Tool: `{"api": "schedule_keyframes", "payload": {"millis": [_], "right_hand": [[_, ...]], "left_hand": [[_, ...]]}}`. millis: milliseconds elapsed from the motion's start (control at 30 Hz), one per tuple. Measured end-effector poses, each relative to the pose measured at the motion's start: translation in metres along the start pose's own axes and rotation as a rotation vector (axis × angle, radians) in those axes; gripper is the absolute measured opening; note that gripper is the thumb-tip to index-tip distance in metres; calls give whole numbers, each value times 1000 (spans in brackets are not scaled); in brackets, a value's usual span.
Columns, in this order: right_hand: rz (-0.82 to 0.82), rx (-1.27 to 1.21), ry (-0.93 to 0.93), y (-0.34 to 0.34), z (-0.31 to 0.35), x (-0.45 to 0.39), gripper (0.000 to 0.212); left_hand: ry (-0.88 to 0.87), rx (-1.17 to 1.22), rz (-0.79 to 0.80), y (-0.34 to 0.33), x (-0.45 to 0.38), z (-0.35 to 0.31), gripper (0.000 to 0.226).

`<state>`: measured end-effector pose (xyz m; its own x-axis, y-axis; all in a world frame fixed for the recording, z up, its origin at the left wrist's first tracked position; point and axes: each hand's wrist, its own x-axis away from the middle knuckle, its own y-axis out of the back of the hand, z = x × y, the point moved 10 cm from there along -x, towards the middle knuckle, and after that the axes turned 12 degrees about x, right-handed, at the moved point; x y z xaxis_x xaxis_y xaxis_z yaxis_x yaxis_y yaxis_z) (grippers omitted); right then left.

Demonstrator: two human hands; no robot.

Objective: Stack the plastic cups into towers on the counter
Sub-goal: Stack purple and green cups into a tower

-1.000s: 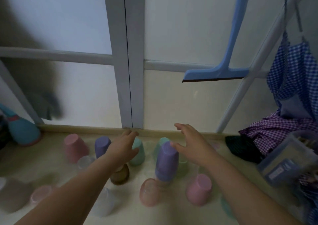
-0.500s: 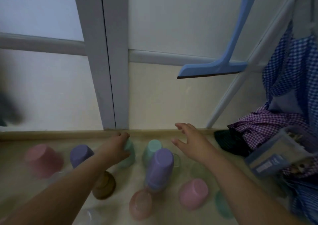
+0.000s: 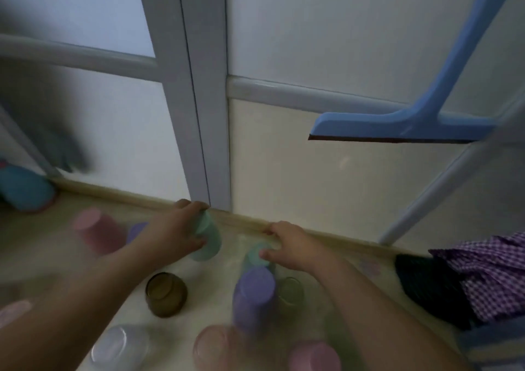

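Head camera, nearest first: a pink cup [image 3: 314, 356] at 6 o'clock, then a purple cup tower [image 3: 253, 294] on the counter [image 3: 199, 297]. Farther, at 12, the right hand [image 3: 292, 247] curls loosely over a mint cup [image 3: 255, 257]; at 11 the left hand [image 3: 177, 233] wraps a tilted green cup [image 3: 208, 238]. Beyond hangs a blue squeegee [image 3: 397, 123].

My left hand [image 3: 173, 234] and right hand [image 3: 295, 247] are both bare, with no rings, gloves or watch showing. Both forearms are uncovered as far as they can be seen, no sleeve reaching them. My fingers are short and rounded, blurred at the tips
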<state>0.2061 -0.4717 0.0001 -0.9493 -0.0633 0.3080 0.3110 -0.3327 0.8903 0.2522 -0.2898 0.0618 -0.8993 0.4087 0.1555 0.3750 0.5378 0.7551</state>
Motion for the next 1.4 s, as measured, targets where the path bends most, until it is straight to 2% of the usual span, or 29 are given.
{"api": "schedule_keyframes", "payload": {"millis": [167, 267, 400, 567, 733, 900, 1000, 1200, 1400], "right_hand": [[149, 80, 220, -17, 9, -15, 63], [185, 167, 308, -22, 12, -20, 70], [188, 187, 363, -28, 16, -24, 75], [166, 154, 374, -26, 14, -17, 71], [-15, 70, 313, 35, 16, 16, 68], [-232, 41, 199, 115, 16, 75, 65], [-306, 33, 125, 141, 18, 112, 64], [-359, 59, -3, 147, 20, 163, 61], [-377, 55, -89, 135, 24, 192, 60]], "left_hand": [[71, 12, -102, -1, 16, 3, 69], [103, 1, -130, -5, 22, 6, 70], [106, -23, -179, -4, 28, 6, 71], [108, -26, -202, -4, 35, 1, 76], [36, 47, -216, 23, 42, -28, 66], [-188, 137, -248, 63, 52, -87, 64], [-315, 216, -211, 70, 64, -120, 62], [-408, 176, -26, 25, 82, -146, 65], [-424, 75, 85, -24, 83, -131, 64]]}}
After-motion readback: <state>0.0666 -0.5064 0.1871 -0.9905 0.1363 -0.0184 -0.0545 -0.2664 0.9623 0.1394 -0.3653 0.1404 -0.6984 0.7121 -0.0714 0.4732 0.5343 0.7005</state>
